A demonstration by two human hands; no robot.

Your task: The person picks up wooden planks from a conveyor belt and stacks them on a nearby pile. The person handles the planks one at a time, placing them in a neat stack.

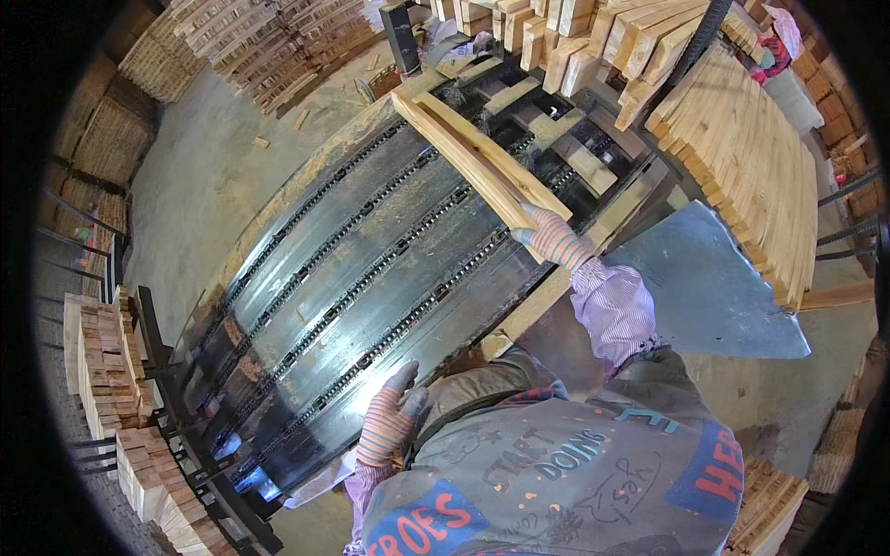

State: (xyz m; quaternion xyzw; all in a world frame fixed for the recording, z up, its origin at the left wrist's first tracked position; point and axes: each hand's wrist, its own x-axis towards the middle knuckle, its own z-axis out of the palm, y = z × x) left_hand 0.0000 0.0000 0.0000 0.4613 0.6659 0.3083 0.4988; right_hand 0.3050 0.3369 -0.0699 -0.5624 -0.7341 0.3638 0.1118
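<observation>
My right hand (pixel 553 238), in a striped glove with grey fingertips, is closed on the near end of a pair of pale wooden boards (pixel 466 170). The boards lie side by side with a narrow gap between them, slanting across the far end of a dark metal chain conveyor (pixel 315 241). My left hand (pixel 387 424), gloved alike, hovers by the conveyor's near edge, close to my body. Its fingers and thumb are apart, and nothing shows in it. Below the palm, what the hand might touch is hidden.
Thick wooden boards (pixel 593 46) are stacked beyond the conveyor's far end. To the right, a long row of boards (pixel 742 157) stands beside a grey metal sheet (pixel 709 278). Wood stacks (pixel 111 371) line the left side. Another person (pixel 781 42) is at the far right.
</observation>
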